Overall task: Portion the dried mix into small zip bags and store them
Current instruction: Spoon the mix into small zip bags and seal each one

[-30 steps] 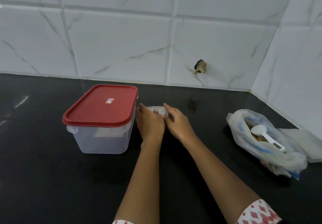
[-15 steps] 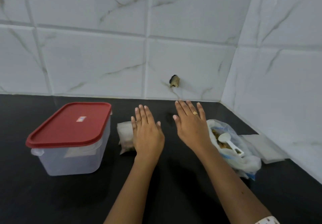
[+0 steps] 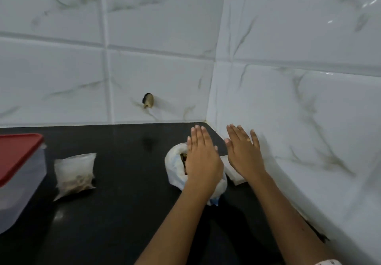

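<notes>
Left hand (image 3: pixel 203 161): flat, fingers straight and together, nothing held; poised over the mix bag, centre right of frame. Touching or not, cannot tell.
Right hand (image 3: pixel 245 155): flat too, fingers slightly spread, empty; just right of the other hand, close to the side wall (image 3: pixel 299 120).
Mix bag (image 3: pixel 175 166): floppy white plastic, mouth open, brown mix showing at the top; sits on the counter (image 3: pixel 123 203), half hidden under the left palm.
Zip bags (image 3: pixel 235 177): pale flat stack, peeking out below the right hand, just beside the mix bag.
Filled bag (image 3: pixel 75 172): sealed-looking, lying lower left, apart from the hands and near the box.
Box (image 3: pixel 20 186): clear, red lid (image 3: pixel 18 153) on, cut off at the left edge.
Step, likely: going for a fresh zip bag and the mix, next portion.
Risk one: palm pressing on the open mouth, soft bag slumping over, mix out onto the counter.
Risk two: thin bags clinging together, two lifted instead of one.
Risk three: tight corner, right hand knocking the wall and jolting the mix bag.
Risk four: filled bag left outside the box, its seal unconfirmed from here; a leak if lifted carelessly.
</notes>
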Motion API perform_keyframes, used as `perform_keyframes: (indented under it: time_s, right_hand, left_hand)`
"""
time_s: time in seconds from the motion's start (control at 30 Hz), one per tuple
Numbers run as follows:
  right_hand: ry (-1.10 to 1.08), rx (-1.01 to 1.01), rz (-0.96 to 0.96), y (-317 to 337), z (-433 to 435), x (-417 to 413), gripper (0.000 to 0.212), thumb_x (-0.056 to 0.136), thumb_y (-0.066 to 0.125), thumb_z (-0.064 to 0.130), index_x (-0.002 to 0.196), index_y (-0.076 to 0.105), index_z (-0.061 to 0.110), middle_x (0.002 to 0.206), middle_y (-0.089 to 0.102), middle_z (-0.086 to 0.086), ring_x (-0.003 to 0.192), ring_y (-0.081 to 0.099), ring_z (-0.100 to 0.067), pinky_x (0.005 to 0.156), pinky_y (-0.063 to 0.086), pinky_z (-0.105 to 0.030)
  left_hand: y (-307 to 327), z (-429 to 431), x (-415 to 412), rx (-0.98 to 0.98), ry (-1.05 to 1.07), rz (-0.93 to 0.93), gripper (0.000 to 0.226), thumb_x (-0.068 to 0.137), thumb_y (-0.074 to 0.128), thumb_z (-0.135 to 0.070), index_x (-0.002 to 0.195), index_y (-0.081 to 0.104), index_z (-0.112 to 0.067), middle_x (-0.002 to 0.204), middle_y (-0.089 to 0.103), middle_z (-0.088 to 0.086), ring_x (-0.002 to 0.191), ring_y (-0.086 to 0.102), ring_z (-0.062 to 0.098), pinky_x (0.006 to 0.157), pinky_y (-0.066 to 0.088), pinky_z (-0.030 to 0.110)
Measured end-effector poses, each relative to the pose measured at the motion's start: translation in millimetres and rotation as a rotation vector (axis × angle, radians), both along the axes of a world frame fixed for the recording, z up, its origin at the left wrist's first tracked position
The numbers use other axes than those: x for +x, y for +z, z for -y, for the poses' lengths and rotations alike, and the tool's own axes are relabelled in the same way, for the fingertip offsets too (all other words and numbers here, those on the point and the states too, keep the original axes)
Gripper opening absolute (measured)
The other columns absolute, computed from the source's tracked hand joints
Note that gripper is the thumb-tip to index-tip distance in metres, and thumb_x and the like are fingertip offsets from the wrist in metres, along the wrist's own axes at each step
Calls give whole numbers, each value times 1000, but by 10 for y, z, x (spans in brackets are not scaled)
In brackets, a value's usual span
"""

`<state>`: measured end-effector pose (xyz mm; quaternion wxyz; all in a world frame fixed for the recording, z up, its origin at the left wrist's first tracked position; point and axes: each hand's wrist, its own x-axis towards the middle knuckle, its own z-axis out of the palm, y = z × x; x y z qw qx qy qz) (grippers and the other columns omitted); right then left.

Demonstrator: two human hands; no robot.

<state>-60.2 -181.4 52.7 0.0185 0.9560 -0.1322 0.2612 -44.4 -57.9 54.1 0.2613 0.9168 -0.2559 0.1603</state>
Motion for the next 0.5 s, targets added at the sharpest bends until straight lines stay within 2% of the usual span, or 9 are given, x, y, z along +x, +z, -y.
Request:
perform_keyframes:
  time_s: [0.07, 0.13, 0.2, 0.27, 0.4, 0.5]
  right_hand:
    - [-10, 37, -3, -88, 187, -27, 47, 101, 19, 28, 147, 22, 16, 154, 24, 2, 144, 15, -13, 117, -1, -34]
    - [-6, 100, 30, -221, 318, -44, 52, 96, 18, 28, 143, 32, 12, 150, 34, -3, 140, 28, -17, 116, 12, -36]
    - [33, 146, 78, -382, 402, -85, 50, 90, 30, 21, 134, 46, 5, 138, 51, -11, 126, 49, -26, 106, 34, -39]
    - [65, 162, 76, -537, 450, -114, 43, 87, 40, 12, 127, 53, 1, 128, 59, -14, 114, 59, -30, 95, 45, -40]
    - [39, 146, 64, -621, 504, -99, 42, 88, 46, 9, 130, 50, 6, 129, 57, -9, 110, 58, -30, 93, 44, -38]
    - [19, 104, -9, -644, 533, -74, 44, 91, 47, 12, 135, 43, 10, 136, 49, -6, 116, 53, -26, 98, 41, -34]
  left_hand:
    - [-36, 258, -64, 47, -29, -37, 58, 101, 21, -17, 146, -8, 2, 156, -11, 18, 145, -12, 26, 116, -9, 34]
    - [-89, 469, -115, 110, -24, -85, 60, 99, 23, -16, 146, -8, 3, 156, -8, 21, 145, -10, 28, 116, -8, 35]
    - [-170, 610, -157, 176, 6, -123, 61, 100, 24, -23, 146, -6, 4, 155, -1, 26, 145, -6, 32, 117, -7, 38]
    - [-265, 683, -180, 261, 44, -114, 63, 100, 23, -29, 145, -3, 6, 152, 11, 31, 144, -4, 38, 116, -8, 41]
    - [-336, 732, -221, 365, 86, -86, 63, 97, 26, -22, 144, -1, 11, 143, 28, 37, 142, -3, 44, 115, -12, 45]
    - [-311, 739, -239, 374, 108, -76, 62, 98, 24, -24, 144, 0, 11, 143, 26, 39, 143, -4, 43, 114, -14, 45]
